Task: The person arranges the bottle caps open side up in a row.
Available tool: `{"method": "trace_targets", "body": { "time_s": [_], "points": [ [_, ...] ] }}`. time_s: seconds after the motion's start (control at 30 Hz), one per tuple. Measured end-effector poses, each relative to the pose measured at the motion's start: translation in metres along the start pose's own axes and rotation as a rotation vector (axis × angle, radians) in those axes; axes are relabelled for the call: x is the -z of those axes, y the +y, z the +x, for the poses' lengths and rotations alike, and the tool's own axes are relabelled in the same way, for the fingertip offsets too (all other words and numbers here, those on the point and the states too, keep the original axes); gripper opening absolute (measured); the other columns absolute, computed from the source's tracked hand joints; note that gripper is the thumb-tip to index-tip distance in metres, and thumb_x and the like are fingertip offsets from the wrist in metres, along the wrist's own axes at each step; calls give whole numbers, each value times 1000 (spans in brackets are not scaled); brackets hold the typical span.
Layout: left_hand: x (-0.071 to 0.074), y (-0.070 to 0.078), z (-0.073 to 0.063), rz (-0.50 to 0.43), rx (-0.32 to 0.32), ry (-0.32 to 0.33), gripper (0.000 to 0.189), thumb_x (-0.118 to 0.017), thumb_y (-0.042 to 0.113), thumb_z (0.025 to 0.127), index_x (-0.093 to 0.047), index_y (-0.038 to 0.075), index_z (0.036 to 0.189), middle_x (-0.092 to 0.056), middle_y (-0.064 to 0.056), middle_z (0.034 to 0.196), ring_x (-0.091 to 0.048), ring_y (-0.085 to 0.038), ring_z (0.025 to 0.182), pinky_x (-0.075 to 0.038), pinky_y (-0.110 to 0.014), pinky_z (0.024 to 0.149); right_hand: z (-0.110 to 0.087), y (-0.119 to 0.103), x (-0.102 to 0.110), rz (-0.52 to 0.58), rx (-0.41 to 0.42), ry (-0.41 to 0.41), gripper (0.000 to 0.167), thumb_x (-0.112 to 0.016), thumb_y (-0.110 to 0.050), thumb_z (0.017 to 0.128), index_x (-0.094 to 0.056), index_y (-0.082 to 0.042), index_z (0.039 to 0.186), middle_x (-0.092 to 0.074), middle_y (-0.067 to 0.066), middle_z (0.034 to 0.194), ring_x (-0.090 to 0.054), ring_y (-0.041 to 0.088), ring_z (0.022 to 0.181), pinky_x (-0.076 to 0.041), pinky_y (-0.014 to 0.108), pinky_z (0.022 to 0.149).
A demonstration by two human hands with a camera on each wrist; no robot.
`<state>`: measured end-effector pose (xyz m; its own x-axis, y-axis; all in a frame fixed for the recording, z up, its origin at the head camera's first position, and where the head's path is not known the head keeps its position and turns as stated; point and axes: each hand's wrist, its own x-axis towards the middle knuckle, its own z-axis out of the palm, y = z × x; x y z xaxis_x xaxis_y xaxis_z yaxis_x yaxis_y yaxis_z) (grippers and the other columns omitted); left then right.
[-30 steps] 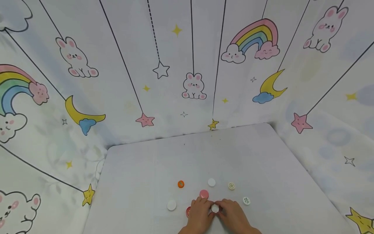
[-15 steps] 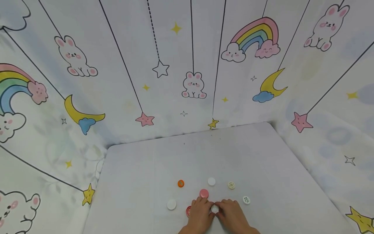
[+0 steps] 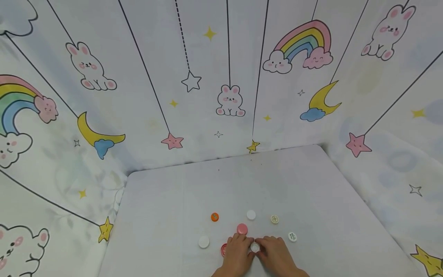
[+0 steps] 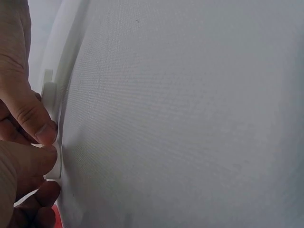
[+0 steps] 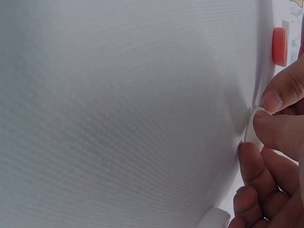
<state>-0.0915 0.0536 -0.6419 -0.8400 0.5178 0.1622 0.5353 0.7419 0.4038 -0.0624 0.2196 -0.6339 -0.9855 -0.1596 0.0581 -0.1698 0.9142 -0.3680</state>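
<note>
Between my two hands, low in the head view, a small round white bottle cap point(image 3: 255, 247) lies flat on the white table. The thumb and fingers of my left hand point(image 3: 238, 250) pinch it from the left. From the right, my right hand point(image 3: 275, 252) pinches the same cap with thumb and fingers. In both wrist views the thumbs nearly meet at the cap's near edge, and the fingers cover much of its rim. A pink cap point(image 3: 242, 229) sits just beyond my left fingertips. Beside that hand, a red cap point(image 3: 223, 250) is partly covered by it.
Several caps lie spread around: an orange one point(image 3: 215, 217), a plain white one point(image 3: 204, 242) at left, another white one point(image 3: 250, 214) farther back, a cream one point(image 3: 274, 219) and a white one with dark print point(image 3: 292, 236). Patterned cloth point(image 3: 207, 119) surrounds the table point(image 3: 166, 200).
Both hands stay in nearly the same place around the white cap. Its top looks slightly different now, with a clearer ring. The other caps have not moved.
</note>
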Motion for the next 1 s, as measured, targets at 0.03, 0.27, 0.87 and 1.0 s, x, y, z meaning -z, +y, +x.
{"method": "trace_targets", "body": {
  "time_s": [0.03,0.27,0.87,1.0],
  "points": [
    [-1,1,0,-5,-2,11,32,-80,29,77,-72,18,106,-63,7,94,-52,-11,88,-36,-26,67,-1,1,0,-2,-9,7,32,-81,-30,76,-72,-20,105,-49,-23,70,-39,-1,64,-34,27,62],
    [-4,7,4,-11,-35,114,34,-83,30,73,-70,20,103,-61,8,94,-51,-11,85,-34,-24,65,-9,8,8,27,-54,131,36,-84,-23,71,-71,-18,104,-52,-21,71,-44,-2,66,-38,28,65],
    [1,25,27,-48,-93,18,30,-80,32,79,-71,21,104,-58,9,90,-50,-8,83,-40,-25,73,-21,28,28,83,-168,196,39,-87,-15,67,-71,-17,103,-49,-17,72,-38,-1,62,-36,25,62],
    [2,28,34,-50,-91,-42,30,-79,33,81,-70,21,107,-59,10,93,-50,-7,84,-41,-25,74,-23,31,33,96,-201,173,40,-86,-15,70,-71,-14,106,-51,-15,75,-39,0,63,-39,24,62]
  ]
}}
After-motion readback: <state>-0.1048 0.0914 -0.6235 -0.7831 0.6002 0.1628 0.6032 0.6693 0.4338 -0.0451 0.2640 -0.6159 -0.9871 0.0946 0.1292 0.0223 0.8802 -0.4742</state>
